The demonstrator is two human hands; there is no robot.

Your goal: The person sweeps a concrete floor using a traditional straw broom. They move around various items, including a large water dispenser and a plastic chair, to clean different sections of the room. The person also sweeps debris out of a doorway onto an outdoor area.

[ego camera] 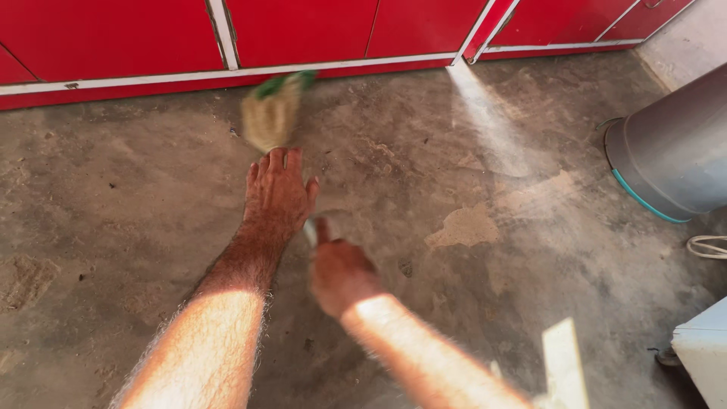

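Head view: stained concrete floor (136, 197) below red cabinets (303, 30), right hand (338, 273) grip closed on blurred broom (274, 113), left hand (277, 193) flat, empty.

No packages, labels, signs or screens show in this view.
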